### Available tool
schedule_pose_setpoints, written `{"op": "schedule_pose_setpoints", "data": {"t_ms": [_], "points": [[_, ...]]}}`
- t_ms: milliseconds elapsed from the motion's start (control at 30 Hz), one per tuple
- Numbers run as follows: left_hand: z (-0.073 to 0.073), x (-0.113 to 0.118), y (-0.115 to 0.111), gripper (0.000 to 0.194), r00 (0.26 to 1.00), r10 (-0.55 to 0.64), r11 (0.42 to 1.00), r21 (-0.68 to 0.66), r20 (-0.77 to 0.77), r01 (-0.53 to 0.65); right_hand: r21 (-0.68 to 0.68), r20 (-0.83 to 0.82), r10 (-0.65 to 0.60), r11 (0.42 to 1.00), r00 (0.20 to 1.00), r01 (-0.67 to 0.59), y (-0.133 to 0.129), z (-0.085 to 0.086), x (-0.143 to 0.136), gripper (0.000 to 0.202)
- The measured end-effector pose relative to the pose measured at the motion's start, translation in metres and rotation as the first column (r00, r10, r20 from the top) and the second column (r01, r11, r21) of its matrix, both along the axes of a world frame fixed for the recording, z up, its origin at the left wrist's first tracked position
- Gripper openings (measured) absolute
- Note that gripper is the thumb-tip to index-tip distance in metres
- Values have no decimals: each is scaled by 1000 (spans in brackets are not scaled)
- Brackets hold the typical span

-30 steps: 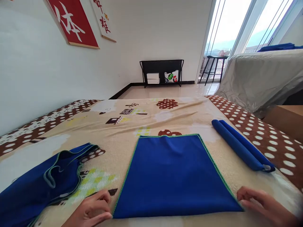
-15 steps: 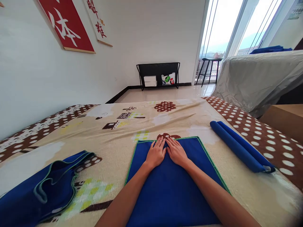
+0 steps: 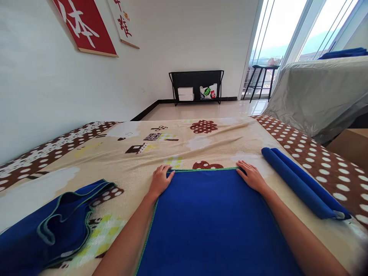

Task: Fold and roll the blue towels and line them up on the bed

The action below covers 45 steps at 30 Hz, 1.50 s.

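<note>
A blue cloth [image 3: 212, 222] with green stitched edges lies spread flat in front of me. My left hand [image 3: 161, 180] rests at its far left corner, fingers over the edge and thumb apart on the fabric. At the far right corner lies my right hand [image 3: 250, 175], its fingers stretched out and its thumb on the cloth. Both palms face down, and neither hand is closed. To the right is a rolled blue cloth [image 3: 301, 182], apart from my hand. A crumpled pile of blue cloth [image 3: 66, 214] with green edging sits on the left.
Everything lies on a beige patterned blanket [image 3: 138, 157] with brown polka-dot borders. Beyond it stand a black rack [image 3: 197, 82] and a stool [image 3: 263, 73]. Plastic-covered furniture [image 3: 322, 88] and a cardboard box [image 3: 349, 147] are at the right. A wall runs along the left.
My hands have moved apart from the middle of the cloth's far edge, left hand to the left corner, right hand to the right corner. The far edge now looks straighter.
</note>
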<state>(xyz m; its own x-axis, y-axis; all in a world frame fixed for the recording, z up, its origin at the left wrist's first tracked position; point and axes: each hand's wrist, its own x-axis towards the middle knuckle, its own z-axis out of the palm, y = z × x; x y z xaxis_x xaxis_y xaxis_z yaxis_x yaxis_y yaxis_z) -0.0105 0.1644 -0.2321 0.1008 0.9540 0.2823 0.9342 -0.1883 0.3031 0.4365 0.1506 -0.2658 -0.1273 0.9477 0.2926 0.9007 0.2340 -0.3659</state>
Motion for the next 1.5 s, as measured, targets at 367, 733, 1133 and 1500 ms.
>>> {"op": "schedule_pose_setpoints", "data": {"t_ms": [367,733,1133,1500], "points": [[-6,-9,8,39,979,201,979,-17,11,-201,66,-3,-272,960,962,272,3,-13,22,44],[-6,-6,5,28,980,193,980,43,51,-196,157,-39,-283,945,958,286,3,-8,22,38],[-7,-2,2,26,977,211,976,58,-3,-210,117,-9,-259,959,966,259,3,-7,24,34],[-4,-8,3,28,965,252,966,33,76,-255,107,-118,-308,941,944,321,4,-6,26,29]]}}
